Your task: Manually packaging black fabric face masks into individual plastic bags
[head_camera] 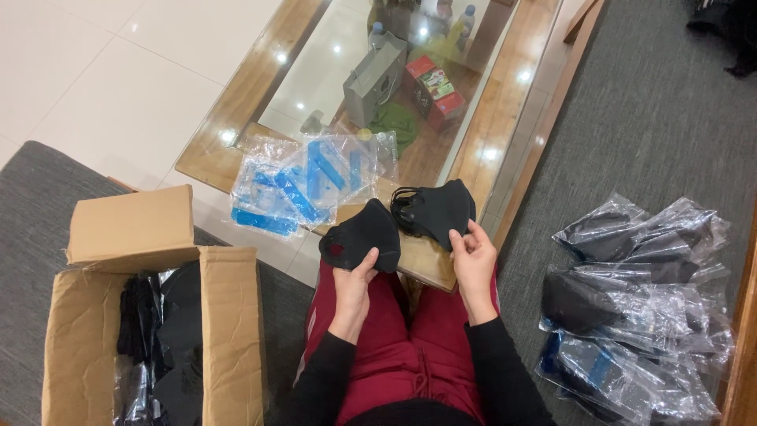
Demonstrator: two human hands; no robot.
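From the head view, the left hand (352,285) has its grip closed on one black mask (361,236) above the lap, while the right hand (473,259) pinches a stack of black masks (435,208) at the counter (497,110) edge. Clear empty bags (307,177) lie on the counter, an open cardboard box (150,315) sits left, and bagged masks (639,300) are piled right.

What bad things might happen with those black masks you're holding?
The mask in the left hand is pinched only at its bottom edge, so it might slip onto the lap. The stack of masks in the right hand has loose ear loops that may tangle. The empty clear bags hang over the table edge and may slide to the floor.
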